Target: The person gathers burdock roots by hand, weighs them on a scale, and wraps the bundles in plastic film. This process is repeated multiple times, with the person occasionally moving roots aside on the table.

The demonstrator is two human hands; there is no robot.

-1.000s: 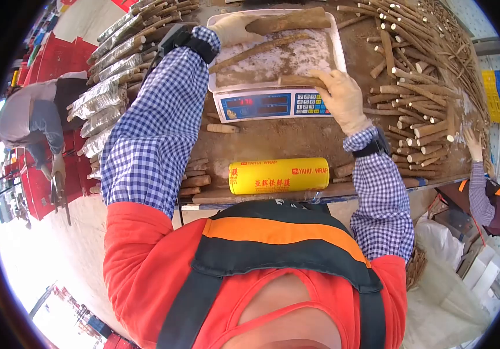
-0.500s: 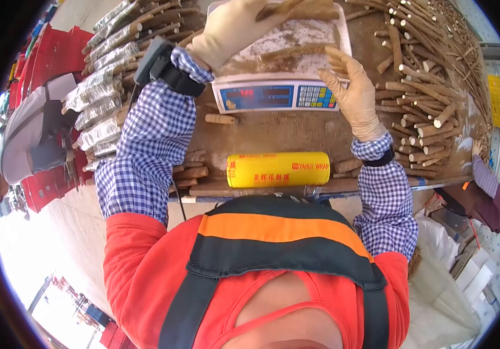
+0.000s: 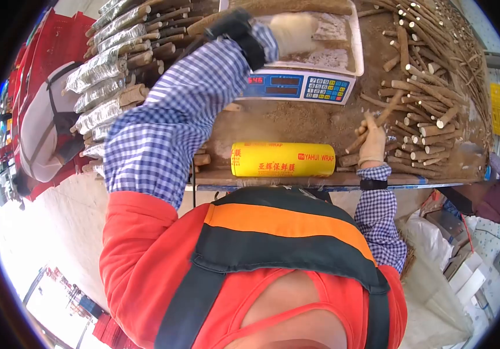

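My left hand (image 3: 294, 34), gloved, reaches over the tray of the white and blue digital scale (image 3: 293, 87). It is smeared by motion, so its fingers do not show clearly. A long brown yam root (image 3: 314, 6) lies along the far side of the tray. My right hand (image 3: 372, 139), also gloved, is closed on a thin yam root (image 3: 390, 109) held aslant beside the loose pile of cut yam roots (image 3: 427, 131). Between me and the scale lies a yellow roll of cling wrap (image 3: 283, 159).
Bundles of roots in clear wrap (image 3: 96, 78) are stacked at the left. Long thin roots (image 3: 453, 46) lie at the far right. Red crates (image 3: 67, 41) and a person (image 3: 46, 128) are at the left. Another person (image 3: 494, 192) is at the right edge.
My left hand has moved right across the scale tray. My right hand has come down from the scale to the right pile and now grips a thin yam root. The scale's position has shifted slightly in view.
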